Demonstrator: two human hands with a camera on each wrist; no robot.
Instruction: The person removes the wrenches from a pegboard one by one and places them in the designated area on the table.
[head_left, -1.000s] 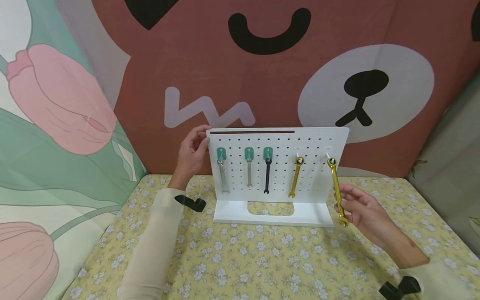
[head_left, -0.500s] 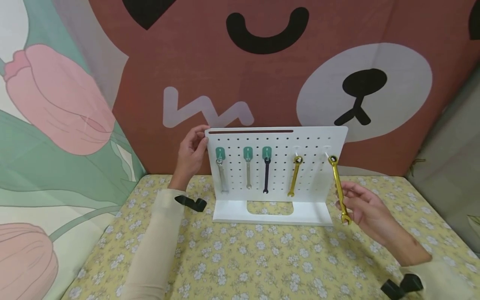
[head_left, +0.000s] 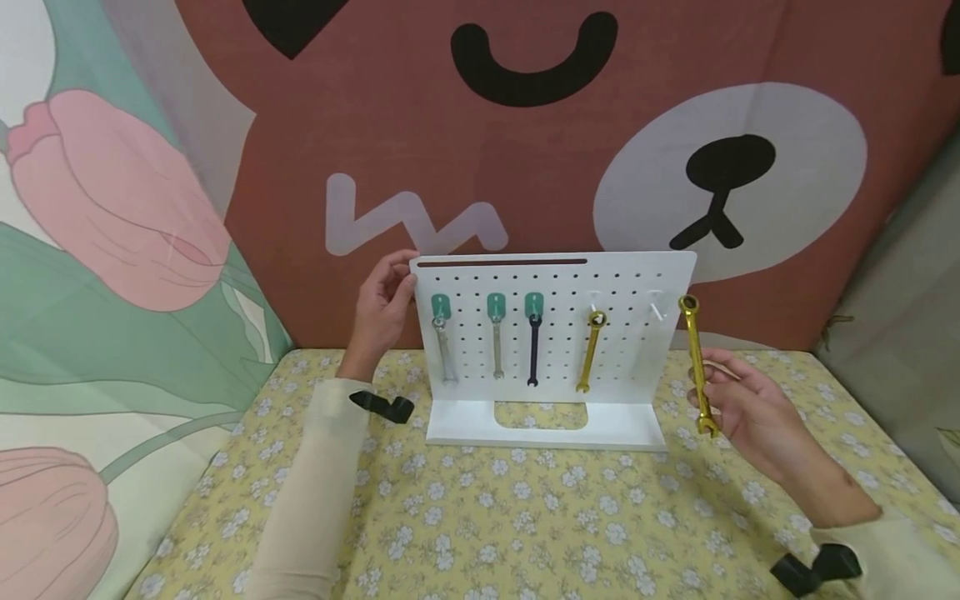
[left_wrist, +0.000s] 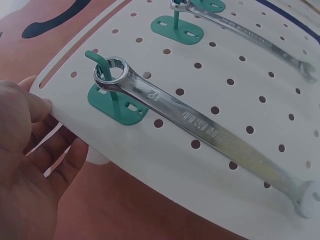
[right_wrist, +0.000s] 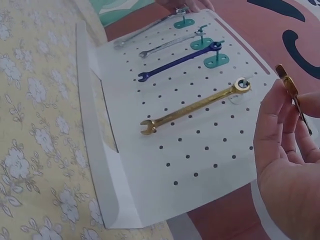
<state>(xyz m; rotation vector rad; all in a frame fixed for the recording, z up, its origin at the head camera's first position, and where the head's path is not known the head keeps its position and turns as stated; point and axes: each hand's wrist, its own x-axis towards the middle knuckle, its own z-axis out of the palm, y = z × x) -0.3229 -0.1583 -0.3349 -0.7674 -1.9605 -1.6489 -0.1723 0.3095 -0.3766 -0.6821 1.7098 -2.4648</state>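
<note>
My right hand (head_left: 765, 421) pinches a gold combination wrench (head_left: 697, 358) between thumb and fingers, beside the right edge of a white pegboard (head_left: 626, 375). The wrench's ring end points up and its open end down. A clear hook (head_left: 657, 311) at the board's right bears nothing. Another gold wrench (right_wrist: 195, 106) hangs by its ring on a clear hook left of it. With thumb and fingers, my left hand (head_left: 381, 308) grips the board's upper left corner. Close to that hand, a silver wrench (left_wrist: 210, 130) hangs on a green hook (left_wrist: 127, 115).
A second silver wrench (head_left: 497, 350) and a dark blue wrench (right_wrist: 180, 65) hang on green hooks mid-board. The board stands on a white base (head_left: 457, 425) with a cutout, on a yellow floral tablecloth (head_left: 525, 525). A printed cloth backdrop (head_left: 525, 175) rises behind.
My right hand has drawn the gold wrench off the rightmost clear hook and moved it right and slightly up. My left hand stays on the board's corner.
</note>
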